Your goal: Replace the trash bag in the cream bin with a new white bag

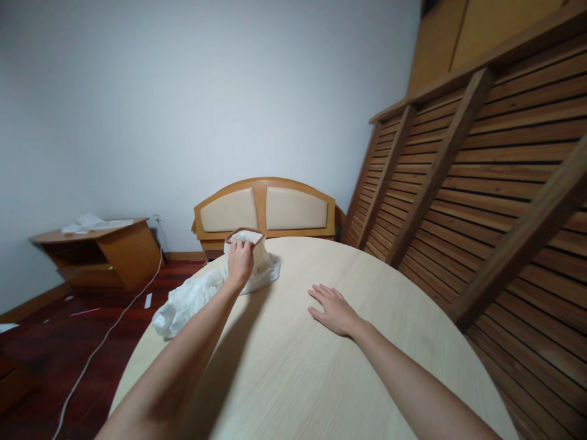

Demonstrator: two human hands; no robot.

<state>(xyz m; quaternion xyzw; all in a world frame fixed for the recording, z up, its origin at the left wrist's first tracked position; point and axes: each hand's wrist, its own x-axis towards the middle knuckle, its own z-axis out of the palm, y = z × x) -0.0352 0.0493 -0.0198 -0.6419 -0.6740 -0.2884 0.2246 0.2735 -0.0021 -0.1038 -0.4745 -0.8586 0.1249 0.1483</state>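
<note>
Gripping the rim of a pale basket (262, 255), my left hand (241, 264) has its fingers curled over the near side of the brown edge, so the knuckles cover part of the opening. My right hand (334, 310) holds nothing: it lies open, palm down and fingers a little spread, over the bare tabletop to the right of the basket and well apart from it. I cannot tell whether the whole palm touches the wood.

The basket stands near the far left edge of a round, light wood-grain table (293, 366). Something white shows inside its mouth, and a thin translucent sheet (271, 273) sticks out at its base on the right. Just beside it on the left, partly behind my forearm, a crumpled white bag (190, 302) spreads toward the table's edge.

Beyond the table, a wooden headboard (260, 201) with two cream padded panels stands against a plain wall (183, 91). To my right, a big slatted wooden panel (435, 165) leans at a slant. Off to the left is a low desk (119, 250) with papers (94, 225) on top, and a white cord (110, 333) runs across the dark red floor (87, 342).
</note>
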